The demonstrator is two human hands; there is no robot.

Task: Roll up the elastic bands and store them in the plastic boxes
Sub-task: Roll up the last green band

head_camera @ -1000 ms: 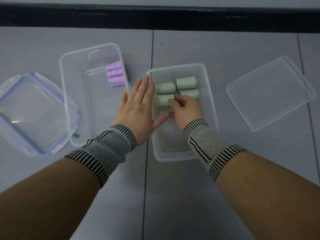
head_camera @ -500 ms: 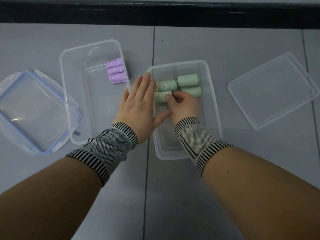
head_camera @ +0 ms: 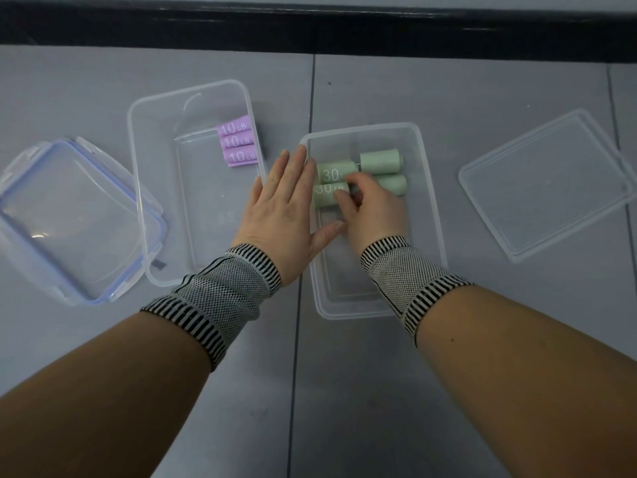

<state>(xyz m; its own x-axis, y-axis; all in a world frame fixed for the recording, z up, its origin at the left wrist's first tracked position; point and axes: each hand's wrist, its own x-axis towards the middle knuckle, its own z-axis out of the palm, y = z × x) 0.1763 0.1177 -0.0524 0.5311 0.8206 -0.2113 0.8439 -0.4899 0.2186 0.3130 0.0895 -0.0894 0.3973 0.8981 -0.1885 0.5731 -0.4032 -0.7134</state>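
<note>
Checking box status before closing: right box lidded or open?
Open. The right box has no lid on; the right hand reaches inside among green rolls. A flat clear lid lies beside it.

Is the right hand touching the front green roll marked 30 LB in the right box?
Touching. The head view shows the right hand with its fingertips curled onto the front green roll, partly covering the label, with no gap visible.

- On the table (head_camera: pixel 448 98), two open boxes sit mid-frame: the left box (head_camera: pixel 144 188) and the right box (head_camera: pixel 431 215).
- Three rolled bands (head_camera: pixel 238 141) lie in the left box's upper right corner.
- Four rolls (head_camera: pixel 381 161) lie in the right box's upper half.
- A clip lid (head_camera: pixel 69 219) lies far left, a flat lid (head_camera: pixel 548 184) far right.
</note>
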